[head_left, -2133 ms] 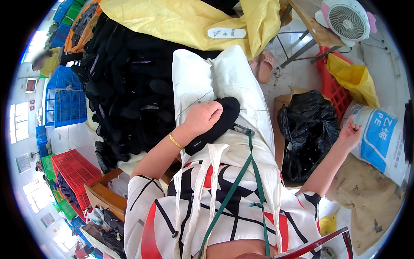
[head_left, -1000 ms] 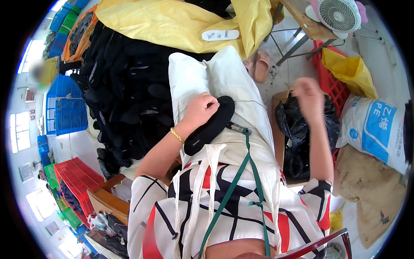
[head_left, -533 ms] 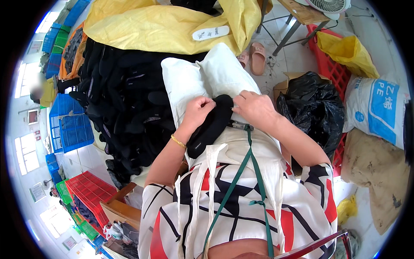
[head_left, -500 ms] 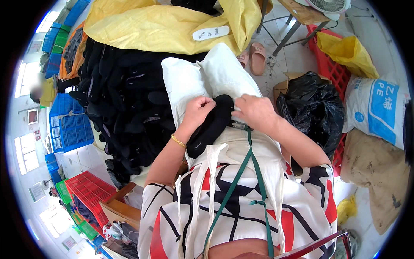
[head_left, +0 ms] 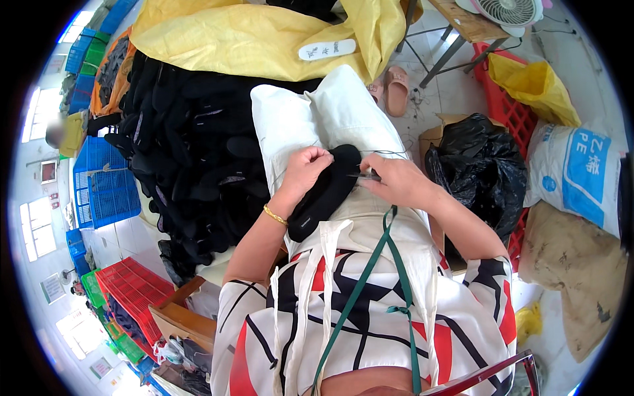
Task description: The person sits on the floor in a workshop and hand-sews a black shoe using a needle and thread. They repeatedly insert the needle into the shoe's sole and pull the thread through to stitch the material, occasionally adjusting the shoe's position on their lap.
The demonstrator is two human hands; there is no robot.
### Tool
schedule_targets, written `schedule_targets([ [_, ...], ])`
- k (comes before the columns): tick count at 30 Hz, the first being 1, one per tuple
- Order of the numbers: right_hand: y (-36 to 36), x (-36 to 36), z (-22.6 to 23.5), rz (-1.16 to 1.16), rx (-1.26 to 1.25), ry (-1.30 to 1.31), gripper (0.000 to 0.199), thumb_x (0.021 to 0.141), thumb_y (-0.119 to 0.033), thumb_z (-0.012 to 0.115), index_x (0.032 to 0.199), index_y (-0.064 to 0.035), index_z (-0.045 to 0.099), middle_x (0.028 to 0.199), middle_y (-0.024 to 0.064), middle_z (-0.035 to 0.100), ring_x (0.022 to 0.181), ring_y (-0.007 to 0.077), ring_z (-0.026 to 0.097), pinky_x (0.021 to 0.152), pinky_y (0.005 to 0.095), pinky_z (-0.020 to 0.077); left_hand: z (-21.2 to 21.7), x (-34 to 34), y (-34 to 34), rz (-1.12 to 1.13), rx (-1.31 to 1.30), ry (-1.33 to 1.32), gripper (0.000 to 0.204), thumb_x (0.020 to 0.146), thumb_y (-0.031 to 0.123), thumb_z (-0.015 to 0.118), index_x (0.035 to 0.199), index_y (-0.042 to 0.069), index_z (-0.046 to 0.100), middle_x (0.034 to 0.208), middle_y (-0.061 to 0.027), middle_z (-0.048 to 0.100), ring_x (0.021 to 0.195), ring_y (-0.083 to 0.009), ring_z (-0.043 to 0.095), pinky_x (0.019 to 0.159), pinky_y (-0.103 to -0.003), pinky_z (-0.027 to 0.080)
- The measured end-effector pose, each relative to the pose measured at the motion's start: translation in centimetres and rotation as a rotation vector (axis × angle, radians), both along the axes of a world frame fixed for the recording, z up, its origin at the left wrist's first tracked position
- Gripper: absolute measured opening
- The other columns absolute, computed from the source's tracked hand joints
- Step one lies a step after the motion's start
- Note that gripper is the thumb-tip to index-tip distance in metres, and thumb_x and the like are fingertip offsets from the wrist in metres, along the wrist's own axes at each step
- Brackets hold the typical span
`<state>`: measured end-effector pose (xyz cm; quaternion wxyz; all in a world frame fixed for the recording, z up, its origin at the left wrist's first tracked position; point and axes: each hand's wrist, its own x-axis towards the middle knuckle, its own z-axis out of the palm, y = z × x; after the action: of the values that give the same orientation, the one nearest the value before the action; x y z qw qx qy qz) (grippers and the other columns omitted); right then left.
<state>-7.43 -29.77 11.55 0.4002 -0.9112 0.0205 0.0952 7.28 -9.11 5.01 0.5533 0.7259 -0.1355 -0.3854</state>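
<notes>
A black, soft shoe (head_left: 321, 198) lies slantwise across the white apron (head_left: 360, 115) on my lap, a tiny pale mark near its lower end. At its upper left edge my left hand (head_left: 308, 170) is closed in a pinch. Pressed against the opposite edge, my right hand (head_left: 395, 179) grips small thread snips (head_left: 364, 177), whose metal blades point at the shoe. A green ribbon (head_left: 385, 231) runs from around my neck up toward that hand. A thin dark thread shows on the apron beyond the right knuckles.
A heap of similar black shoes (head_left: 198, 145) rises on my left. Ahead, a yellow sack (head_left: 251, 43) bears a white insole (head_left: 327, 49). To my right stand a black plastic bag (head_left: 475, 162) in a carton and a red crate (head_left: 518, 122). Pink slippers (head_left: 396, 91) rest on the floor.
My right hand has taken up the snips, which lay on my lap, and brought their blades to the shoe's right edge. My left hand keeps its pinch on the shoe.
</notes>
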Motion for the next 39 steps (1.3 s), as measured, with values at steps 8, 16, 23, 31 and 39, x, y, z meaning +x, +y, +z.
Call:
schedule_targets([
  [8,2.1,2.8,-2.1,-0.025,-0.253,-0.108,0.028,0.086,-0.035,0.066,0.092,-0.0072,0.068,0.086,0.0117,0.067,0.081,0.0327,0.067,0.071,0.0435,0.0526,-0.3,0.0,0.1,0.000,-0.012,-0.003,0.013,0.090,0.017,0.067,0.090,0.005,0.070,0.075,0.0047,0.061,0.062,-0.0027,0.049,0.054,-0.019,0.038],
  [16,2.4,3.6,-3.0,-0.036,-0.299,-0.085,0.026,0.085,-0.034,0.066,0.086,-0.0077,0.068,0.084,0.0109,0.067,0.079,0.0317,0.067,0.068,0.0439,0.0526,-0.1,-0.1,0.0,0.004,-0.008,-0.001,0.012,0.091,0.017,0.066,0.089,0.005,0.070,0.073,0.0054,0.060,0.061,-0.0023,0.048,0.055,-0.019,0.038],
  [23,2.6,4.0,-3.3,-0.019,-0.310,-0.096,0.026,0.086,-0.034,0.065,0.083,-0.0079,0.068,0.083,0.0111,0.066,0.076,0.0327,0.067,0.066,0.0444,0.0526,-0.1,-0.1,0.0,0.020,-0.016,0.004,0.013,0.091,0.017,0.067,0.089,0.005,0.070,0.073,0.0051,0.060,0.061,-0.0028,0.049,0.054,-0.019,0.038],
  [31,3.2,3.0,-1.6,0.073,-0.315,-0.093,0.031,0.086,-0.038,0.067,0.089,-0.0074,0.068,0.087,0.0103,0.067,0.083,0.0307,0.067,0.069,0.0434,0.0531,-0.5,0.1,0.4,0.017,-0.027,0.043,0.012,0.092,0.018,0.067,0.091,0.006,0.069,0.079,0.0035,0.062,0.065,-0.0024,0.050,0.056,-0.019,0.038],
  [39,1.2,0.8,-3.6,-0.083,-0.196,-0.134,0.020,0.088,-0.022,0.068,0.098,-0.0054,0.067,0.088,0.0135,0.067,0.079,0.0351,0.066,0.072,0.0428,0.0532,1.7,-0.2,1.1,-0.362,0.024,-0.256,0.014,0.091,0.010,0.068,0.103,0.002,0.068,0.086,-0.0024,0.067,0.076,-0.0098,0.061,0.069,-0.025,0.049],
])
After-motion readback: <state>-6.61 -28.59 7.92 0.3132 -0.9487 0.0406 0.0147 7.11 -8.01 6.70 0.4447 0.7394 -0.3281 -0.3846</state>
